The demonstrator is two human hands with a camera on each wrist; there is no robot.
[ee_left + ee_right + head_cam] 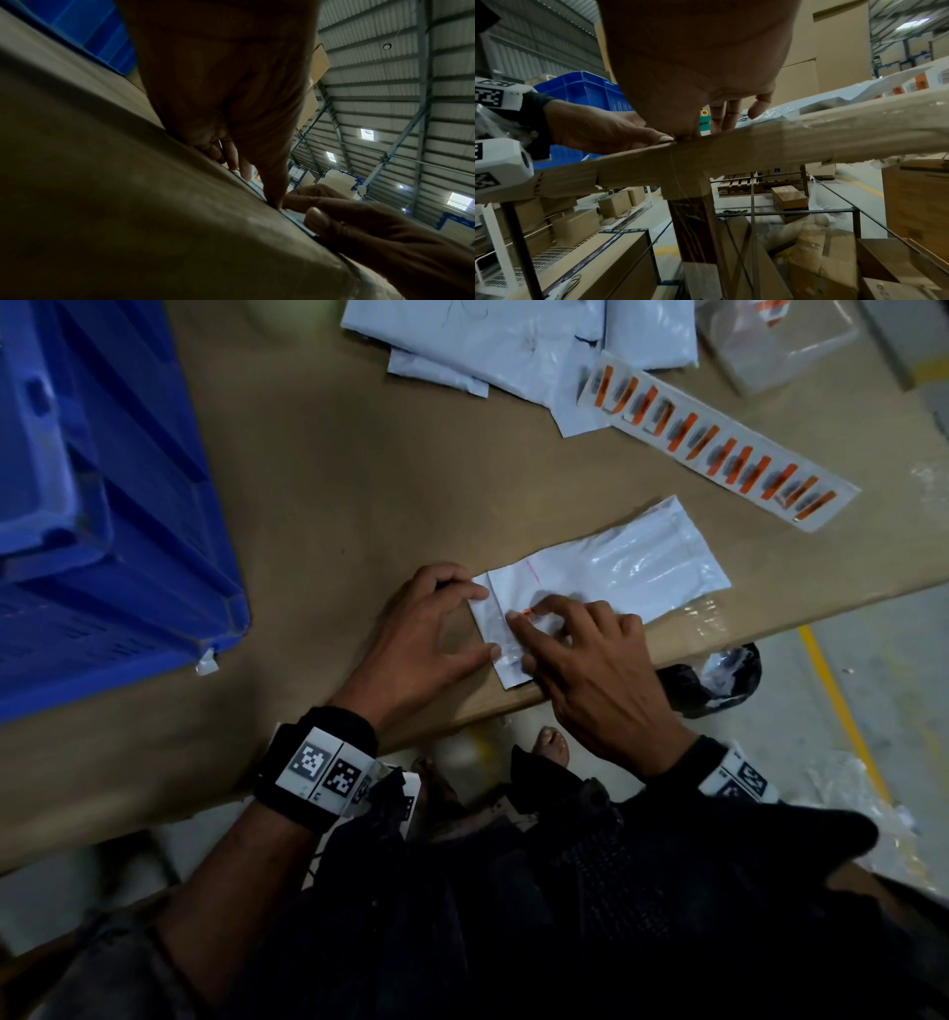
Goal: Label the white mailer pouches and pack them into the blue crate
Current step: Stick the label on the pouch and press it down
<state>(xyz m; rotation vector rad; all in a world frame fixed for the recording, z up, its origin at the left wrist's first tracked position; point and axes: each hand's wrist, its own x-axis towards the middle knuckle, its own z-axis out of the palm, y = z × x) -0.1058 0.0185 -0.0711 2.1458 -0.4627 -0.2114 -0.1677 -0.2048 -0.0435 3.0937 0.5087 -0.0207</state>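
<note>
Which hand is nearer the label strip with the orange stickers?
Right. The right hand rests on the pouch, on the side toward the label strip; the left hand holds the pouch's far end, beside the blue crate.

- Head view: dim overall; label strip (pixel 719 439) well beyond the right hand (pixel 601 675) smeared by blur; soft shadow under that hand's fingers on the glossy pouch (pixel 631 567), which shows pale glare.
- Left wrist view: very dark; left hand (pixel 226 97) and table (pixel 115 192) underexposed; bright roof skylights (pixel 367 134) behind the fingers; straight lines bowed at edges.
- Right wrist view: brighter; palm close and out of focus; tape glare on table edge (pixel 859 130); edge distortion.
</note>
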